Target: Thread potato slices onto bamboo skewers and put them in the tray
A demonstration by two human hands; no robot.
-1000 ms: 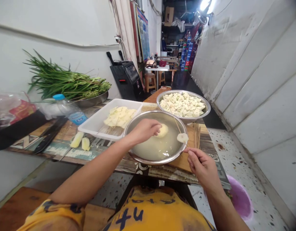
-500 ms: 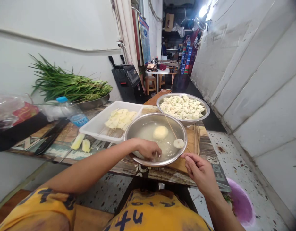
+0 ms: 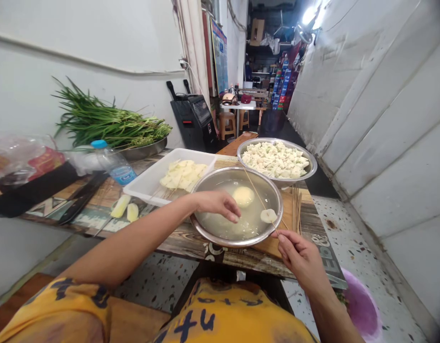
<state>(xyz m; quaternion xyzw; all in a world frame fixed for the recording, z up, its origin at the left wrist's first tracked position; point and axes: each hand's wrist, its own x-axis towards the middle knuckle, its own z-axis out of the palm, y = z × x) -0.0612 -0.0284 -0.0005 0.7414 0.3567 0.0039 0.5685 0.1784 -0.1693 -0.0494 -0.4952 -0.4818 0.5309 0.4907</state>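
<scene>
My right hand (image 3: 300, 255) pinches the lower end of a thin bamboo skewer (image 3: 253, 188), which slants across the rim of the steel bowl (image 3: 237, 243). One pale round slice (image 3: 268, 216), like potato, is threaded on the skewer near my fingers. Over the cloudy water in the bowl, my left hand (image 3: 220, 206) has its fingers curled and drawn together; anything between them is hidden. A pale yellow round piece (image 3: 243, 196), like peeled potato, sits in the water beyond that hand.
Behind the bowl stand a white tray (image 3: 143, 186) with skewered pale slices and a steel basin (image 3: 313, 167) of cauliflower pieces. Loose skewers (image 3: 297, 209) lie at right. A knife (image 3: 84, 197), a water bottle (image 3: 114, 163) and green stalks (image 3: 108, 124) are leftward. A purple tub (image 3: 363, 305) is below.
My left hand has lifted from the water to just above it. My right hand keeps the skewer and its slice in nearly the same place. The view has shifted slightly.
</scene>
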